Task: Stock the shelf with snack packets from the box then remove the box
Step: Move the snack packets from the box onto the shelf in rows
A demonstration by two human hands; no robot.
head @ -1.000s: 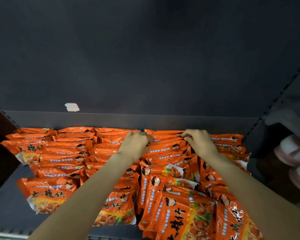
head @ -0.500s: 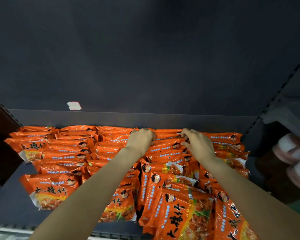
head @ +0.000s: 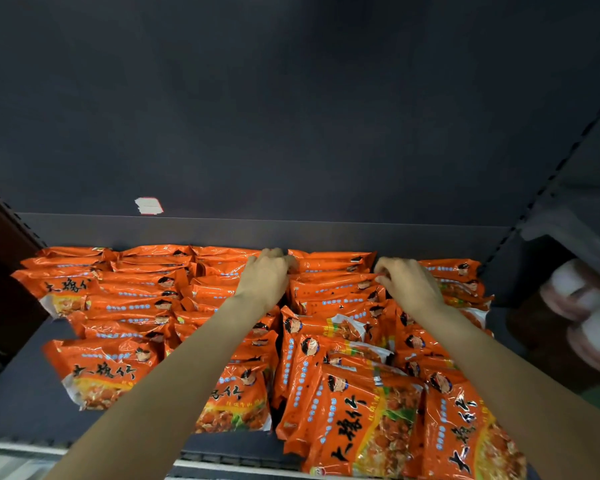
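Head view: both hands reach to the shelf (head: 21, 393) rear. Left hand (head: 265, 277) and right hand (head: 407, 284) have fingers curled, apparently pinching rear snack packets (head: 329, 268) to seat them against the back. Box not visible.

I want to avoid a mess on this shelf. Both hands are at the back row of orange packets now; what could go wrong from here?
1. The front packets at the right overhang the shelf edge; a forearm could nudge them off.
2. The left hand and right hand press on the back packets, so the loosely overlapping rows might slide forward.
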